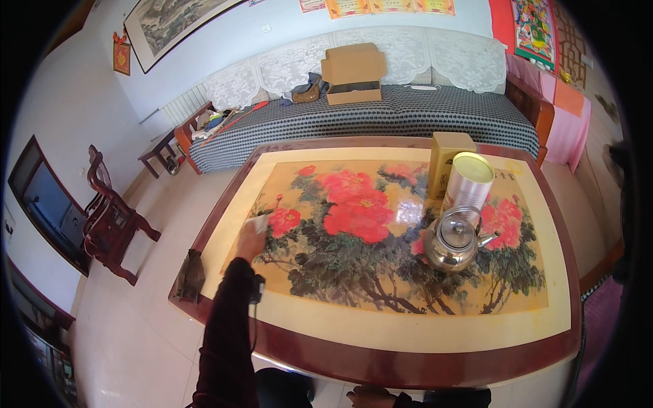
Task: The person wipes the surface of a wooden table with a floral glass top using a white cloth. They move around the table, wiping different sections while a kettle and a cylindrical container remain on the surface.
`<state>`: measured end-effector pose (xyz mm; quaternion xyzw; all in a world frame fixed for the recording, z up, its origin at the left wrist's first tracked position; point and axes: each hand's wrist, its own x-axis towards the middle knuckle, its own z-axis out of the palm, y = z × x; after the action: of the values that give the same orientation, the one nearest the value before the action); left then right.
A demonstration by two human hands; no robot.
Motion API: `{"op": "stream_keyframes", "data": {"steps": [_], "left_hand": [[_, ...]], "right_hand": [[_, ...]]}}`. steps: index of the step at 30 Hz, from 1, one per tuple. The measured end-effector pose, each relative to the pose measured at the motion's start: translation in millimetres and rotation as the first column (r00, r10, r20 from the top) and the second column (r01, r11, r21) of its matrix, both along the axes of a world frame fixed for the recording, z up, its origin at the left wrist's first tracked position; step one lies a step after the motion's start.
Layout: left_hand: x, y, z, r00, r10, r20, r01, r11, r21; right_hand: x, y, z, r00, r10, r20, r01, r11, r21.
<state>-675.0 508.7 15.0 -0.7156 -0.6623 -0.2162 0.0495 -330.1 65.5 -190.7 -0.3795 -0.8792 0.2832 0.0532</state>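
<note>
My left hand (pixel 250 240) reaches out over the left part of the table, blurred, with a white tissue or cloth (pixel 257 224) under its fingers. A dark sleeve covers the arm, and a small black device with a cord sits at the wrist. Beneath the hand is a table (pixel 408 357) with a dark red rim and a peony painting (pixel 357 214) under a glossy top. My right hand (pixel 371 397) is low at the bottom edge of the view, beside the table's near edge. Its fingers look curled, and part of it is cut off.
On the table's right stand a steel kettle (pixel 451 245), a silver canister (pixel 469 178) and a gold box (pixel 444 163). A crumpled dark cloth (pixel 190 278) lies at the left corner. Behind is a sofa (pixel 408 109) bearing an open cardboard box (pixel 353 93); a wooden chair (pixel 109 224) stands left.
</note>
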Motion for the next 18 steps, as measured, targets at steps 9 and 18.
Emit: {"op": "stream_keyframes", "data": {"steps": [9, 18], "left_hand": [[218.2, -3.8, 26.5, 0.964, -0.264, 0.018, 0.262, 0.946, -0.193], [308.7, -107.1, 40.5, 0.799, -0.601, 0.03, 0.597, 0.785, -0.166]], "right_hand": [[11.5, 3.4, 26.0, 0.99, -0.048, -0.131, 0.049, 0.999, 0.002], [18.2, 13.8, 88.4, 0.997, 0.048, -0.053, -0.039, 0.987, 0.156]]}}
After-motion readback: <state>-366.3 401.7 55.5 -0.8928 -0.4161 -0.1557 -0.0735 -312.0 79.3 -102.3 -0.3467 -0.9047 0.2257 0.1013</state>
